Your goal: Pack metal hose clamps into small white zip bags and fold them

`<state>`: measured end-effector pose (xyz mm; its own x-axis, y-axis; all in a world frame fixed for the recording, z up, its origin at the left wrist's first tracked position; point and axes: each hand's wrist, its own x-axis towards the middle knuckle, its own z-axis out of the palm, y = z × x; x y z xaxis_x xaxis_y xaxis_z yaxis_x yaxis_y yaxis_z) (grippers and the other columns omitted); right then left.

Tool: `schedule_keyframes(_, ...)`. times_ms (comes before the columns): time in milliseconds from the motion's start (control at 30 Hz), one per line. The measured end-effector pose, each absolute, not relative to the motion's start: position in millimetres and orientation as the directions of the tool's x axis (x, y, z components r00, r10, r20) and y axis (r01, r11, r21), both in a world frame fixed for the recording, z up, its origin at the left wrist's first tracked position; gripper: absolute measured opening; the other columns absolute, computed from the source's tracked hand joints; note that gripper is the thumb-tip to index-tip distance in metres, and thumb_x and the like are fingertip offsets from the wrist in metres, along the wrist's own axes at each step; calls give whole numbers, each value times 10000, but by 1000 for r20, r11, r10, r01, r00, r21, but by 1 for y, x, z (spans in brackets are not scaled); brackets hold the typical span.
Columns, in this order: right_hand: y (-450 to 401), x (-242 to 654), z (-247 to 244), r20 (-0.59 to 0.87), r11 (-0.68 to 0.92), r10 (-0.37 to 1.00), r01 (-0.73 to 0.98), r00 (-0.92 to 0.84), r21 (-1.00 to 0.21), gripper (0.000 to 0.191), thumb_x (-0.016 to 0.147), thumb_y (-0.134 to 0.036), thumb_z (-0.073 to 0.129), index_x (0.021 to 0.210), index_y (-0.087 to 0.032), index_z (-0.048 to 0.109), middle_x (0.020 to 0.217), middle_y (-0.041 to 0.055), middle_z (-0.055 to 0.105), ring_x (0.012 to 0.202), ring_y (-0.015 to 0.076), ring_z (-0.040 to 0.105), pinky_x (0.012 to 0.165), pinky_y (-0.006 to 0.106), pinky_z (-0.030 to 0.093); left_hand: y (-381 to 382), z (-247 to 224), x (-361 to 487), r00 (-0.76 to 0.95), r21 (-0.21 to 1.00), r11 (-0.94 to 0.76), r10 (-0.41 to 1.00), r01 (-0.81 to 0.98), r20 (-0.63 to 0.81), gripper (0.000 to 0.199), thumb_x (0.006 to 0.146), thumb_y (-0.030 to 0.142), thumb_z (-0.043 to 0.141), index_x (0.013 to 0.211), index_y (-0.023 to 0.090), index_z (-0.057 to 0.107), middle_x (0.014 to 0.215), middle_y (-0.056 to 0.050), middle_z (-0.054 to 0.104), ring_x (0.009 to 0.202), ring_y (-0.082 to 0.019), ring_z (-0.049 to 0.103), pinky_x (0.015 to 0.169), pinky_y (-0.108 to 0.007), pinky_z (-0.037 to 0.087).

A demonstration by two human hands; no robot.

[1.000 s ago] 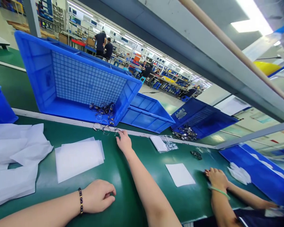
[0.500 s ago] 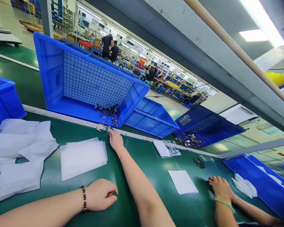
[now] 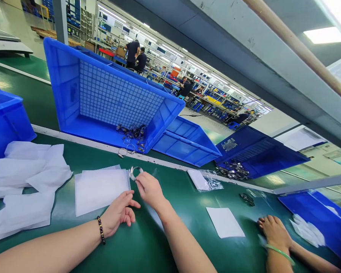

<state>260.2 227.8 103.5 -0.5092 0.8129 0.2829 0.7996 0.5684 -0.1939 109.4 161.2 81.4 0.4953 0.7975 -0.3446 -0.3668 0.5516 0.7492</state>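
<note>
Five blue crates show around the green counter: one large crate tipped on its side, a second crate just to its right, a darker crate beyond that, a left-edge crate and a right-edge crate. One heap of clamps lies in the large crate, with two loose rings at its lip; another pile of clamps sits in the darker one. On the counter are one stack of white sheets, at least two deep, one white pad, one bagged white pack and one dark clump.

The right hand reaches forward from the bottom edge, its fingers pinching a metal ring just beside the stack's right edge; the view is too small to say whether a second ring lies against it. The left hand, its wrist in a beaded bracelet, is turned partly on its side near the stack's lower right corner, fingers parted and loosely bent, gripping nothing. At right, a co-worker's hand rests on the counter.
</note>
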Motion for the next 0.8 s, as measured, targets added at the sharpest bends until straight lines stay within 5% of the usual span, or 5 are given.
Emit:
schedule_keyframes(200,144,260,138,211,761,647,635,-732,-131,187,845,-115,391,792,-160,564,766,53,575,656,150,485,592,281,387,162,81,112,447,769,541,813,-340,-374,324,738,400,593,951,183,481,587,55,488,406,-65,476,323,-135,260)
schedule_keyframes(333,137,272,142,415,709,704,553,-576,-437,186,806,-188,494,982,-167,553,1014,100,563,851,173,538,703,297,452,159,86,111,458,893,415,837,-177,-298,77,746,243,508,749,166,500,572,56,486,408,-34,385,378,-146,256)
schedule_keyframes(400,143,281,133,435,566,824,473,-364,-675,187,800,-213,512,976,-175,563,981,92,561,789,153,550,660,280,467,157,89,108,477,969,239,861,-70,-178,125,704,128,435,761,167,539,634,34,535,505,-61,448,472,-171,343)
schedule_keyframes(500,149,288,113,138,207,950,236,-280,-950,133,793,-273,543,854,-172,605,853,49,579,539,83,506,490,228,433,155,90,104,499,996,-42,867,77,-2,289,625,43,363,774,176,572,728,14,577,660,-101,508,615,-215,391)
schedule_keyframes(800,150,293,98,-296,-347,807,-4,-510,-938,313,611,-317,748,810,-118,611,524,-18,583,418,81,541,391,152,361,155,81,100,504,917,-309,851,252,148,455,639,35,335,1021,208,511,853,3,592,750,-130,544,682,-245,416)
